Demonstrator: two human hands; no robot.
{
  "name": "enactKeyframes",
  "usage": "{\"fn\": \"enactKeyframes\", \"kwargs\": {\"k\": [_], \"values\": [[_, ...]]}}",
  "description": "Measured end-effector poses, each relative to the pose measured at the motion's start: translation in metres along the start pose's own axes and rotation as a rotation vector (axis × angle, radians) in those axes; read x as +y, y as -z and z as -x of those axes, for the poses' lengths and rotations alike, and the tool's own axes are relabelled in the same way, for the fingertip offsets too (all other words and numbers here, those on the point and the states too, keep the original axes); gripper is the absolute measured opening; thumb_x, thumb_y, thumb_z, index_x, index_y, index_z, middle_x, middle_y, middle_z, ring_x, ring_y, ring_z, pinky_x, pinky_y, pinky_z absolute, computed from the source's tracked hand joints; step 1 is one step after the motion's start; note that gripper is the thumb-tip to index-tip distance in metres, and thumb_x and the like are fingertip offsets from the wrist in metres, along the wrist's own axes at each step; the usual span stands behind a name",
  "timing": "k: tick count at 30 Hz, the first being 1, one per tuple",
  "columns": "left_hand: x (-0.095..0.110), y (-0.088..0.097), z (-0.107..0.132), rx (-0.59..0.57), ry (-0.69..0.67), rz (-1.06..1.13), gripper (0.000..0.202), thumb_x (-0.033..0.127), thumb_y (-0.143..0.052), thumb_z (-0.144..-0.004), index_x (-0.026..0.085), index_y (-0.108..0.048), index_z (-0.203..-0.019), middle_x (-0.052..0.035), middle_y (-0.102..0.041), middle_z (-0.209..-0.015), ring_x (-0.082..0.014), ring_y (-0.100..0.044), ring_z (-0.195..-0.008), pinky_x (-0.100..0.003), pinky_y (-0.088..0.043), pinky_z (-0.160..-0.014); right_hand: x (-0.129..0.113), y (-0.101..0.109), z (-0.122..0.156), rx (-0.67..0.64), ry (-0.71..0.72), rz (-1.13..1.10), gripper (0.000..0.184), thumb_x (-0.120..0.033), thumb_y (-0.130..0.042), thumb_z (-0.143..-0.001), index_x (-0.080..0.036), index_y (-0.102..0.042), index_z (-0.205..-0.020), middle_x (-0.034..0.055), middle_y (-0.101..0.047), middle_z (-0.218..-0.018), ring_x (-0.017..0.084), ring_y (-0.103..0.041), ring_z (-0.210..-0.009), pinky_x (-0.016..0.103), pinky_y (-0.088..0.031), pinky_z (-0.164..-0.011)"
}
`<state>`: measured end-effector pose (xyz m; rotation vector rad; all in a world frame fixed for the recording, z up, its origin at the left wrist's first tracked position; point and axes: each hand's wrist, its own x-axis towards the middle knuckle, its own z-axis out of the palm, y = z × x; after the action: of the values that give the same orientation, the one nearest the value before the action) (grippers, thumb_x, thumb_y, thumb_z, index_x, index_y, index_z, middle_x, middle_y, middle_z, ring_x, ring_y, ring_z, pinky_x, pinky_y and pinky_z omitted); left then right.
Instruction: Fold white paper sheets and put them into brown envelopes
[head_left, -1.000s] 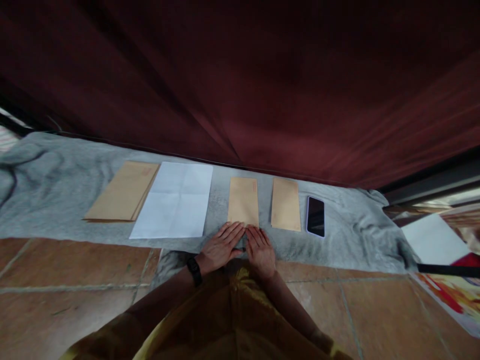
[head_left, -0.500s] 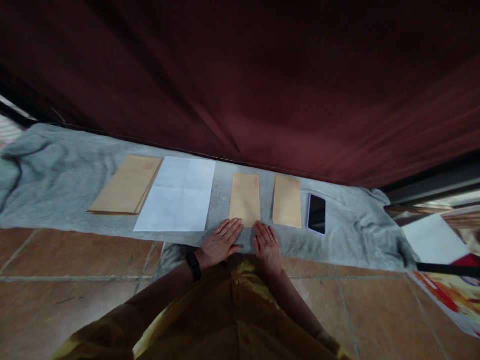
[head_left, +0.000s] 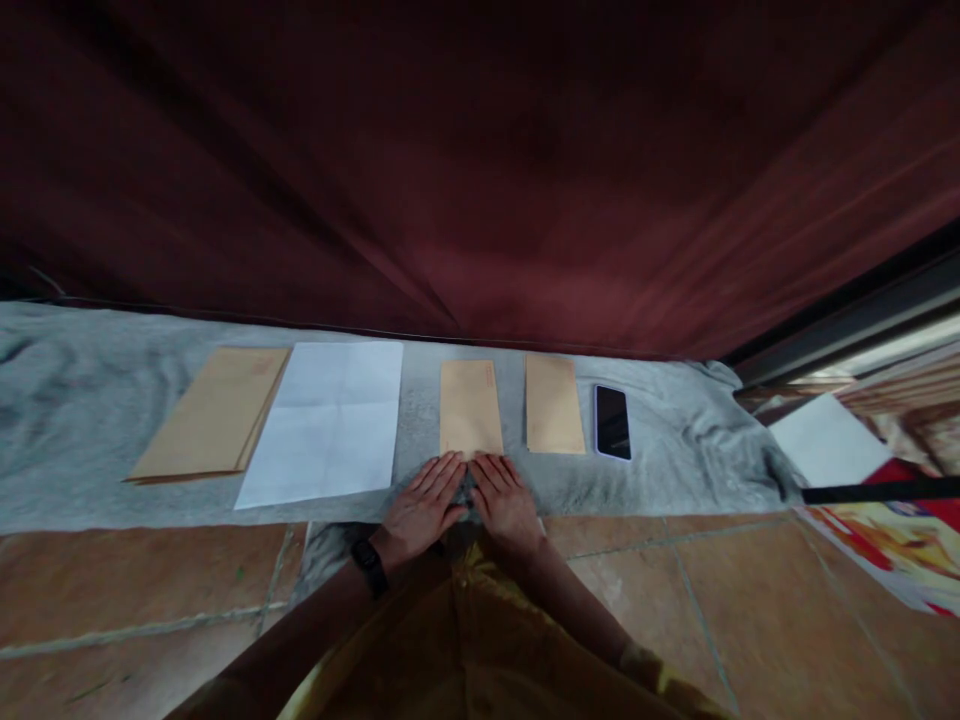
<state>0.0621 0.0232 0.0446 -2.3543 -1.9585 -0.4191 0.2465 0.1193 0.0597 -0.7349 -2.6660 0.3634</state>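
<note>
A small brown envelope (head_left: pixel 470 405) lies flat on the grey cloth in front of me, with red print near its top right corner. My left hand (head_left: pixel 421 503) rests palm down, fingers stretched out, its fingertips at the envelope's near left corner. Beside it my right hand (head_left: pixel 506 503) also lies flat, fingertips at the near edge toward the right corner. To the right are a stack of like envelopes (head_left: pixel 553 405) and a phone (head_left: pixel 613 422) with a dark screen. A creased white sheet of paper (head_left: pixel 330 420) lies left of my hands.
Larger brown envelopes (head_left: pixel 210 412) lie stacked at the left, partly beside the white sheet. The grey cloth (head_left: pixel 675 450) covers a long narrow surface against a dark red curtain (head_left: pixel 480 200). White paper and a colourful printed package (head_left: pixel 900 550) are at the far right, above the tiled floor (head_left: pixel 712 580).
My right hand has moved left, closer to my left hand, along the envelope's near edge. The whole view has turned slightly, and both hands stay flat.
</note>
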Motion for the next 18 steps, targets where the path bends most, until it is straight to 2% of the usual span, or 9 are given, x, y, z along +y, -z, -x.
{"fn": "enactKeyframes", "kwargs": {"k": [9, 18], "values": [[-0.005, 0.007, 0.01, 0.086, 0.038, -0.023, 0.057, 0.042, -0.047, -0.099, 0.012, -0.047, -0.147, -0.0157, -0.048, -0.152, -0.0277, -0.045, -0.142, -0.045, -0.035, -0.119, 0.014, 0.005, 0.011, 0.002, -0.05, 0.022, 0.046, -0.026, -0.045, -0.102, -0.019, -0.049, -0.147, 0.01, -0.053, -0.149, 0.024, -0.048, -0.139, 0.047, -0.035, -0.119], [0.0, 0.01, 0.012, 0.079, 0.198, 0.028, 0.052, 0.044, -0.046, -0.098, 0.011, -0.056, -0.138, -0.0188, -0.052, -0.149, -0.0311, -0.047, -0.14, -0.048, -0.041, -0.114, 0.017, 0.011, 0.016, 0.013, -0.114, 0.009, 0.045, -0.024, -0.044, -0.102, -0.017, -0.049, -0.147, 0.0104, -0.051, -0.151, 0.025, -0.046, -0.14, 0.047, -0.032, -0.12]]}}
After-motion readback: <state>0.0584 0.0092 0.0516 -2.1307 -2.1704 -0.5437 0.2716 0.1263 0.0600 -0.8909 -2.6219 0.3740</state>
